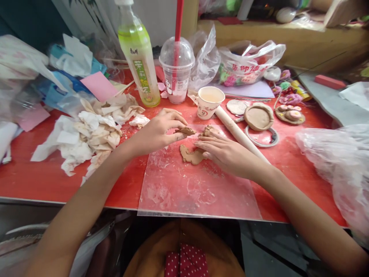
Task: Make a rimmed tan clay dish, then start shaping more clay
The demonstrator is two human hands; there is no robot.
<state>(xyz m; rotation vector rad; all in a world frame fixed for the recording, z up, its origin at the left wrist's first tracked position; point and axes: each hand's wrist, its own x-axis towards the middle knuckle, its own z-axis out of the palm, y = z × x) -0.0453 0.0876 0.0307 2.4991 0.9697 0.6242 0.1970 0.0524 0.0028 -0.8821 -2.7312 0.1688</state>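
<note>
Between the thumb and fingers of my left hand (163,129) is a thin brown piece of clay (186,131), lifted off the board. My right hand (227,152) lies palm down with its fingers stretched out over the clear plastic board (198,192). Beneath and beside its fingertips is a flat, ragged sheet of clay (190,154), partly hidden by the hand. A rough lump of clay (209,130) sits just beyond those fingers. Clay crumbs and pale smears mark the board.
A rolling pin (239,132) lies right of the board. Behind stand a paper cup (210,100), a domed plastic cup (176,73) and a bottle (141,65). Crumpled tissues (92,134) fill the left; a round clay dish (258,116) and plastic bag (337,161) are right.
</note>
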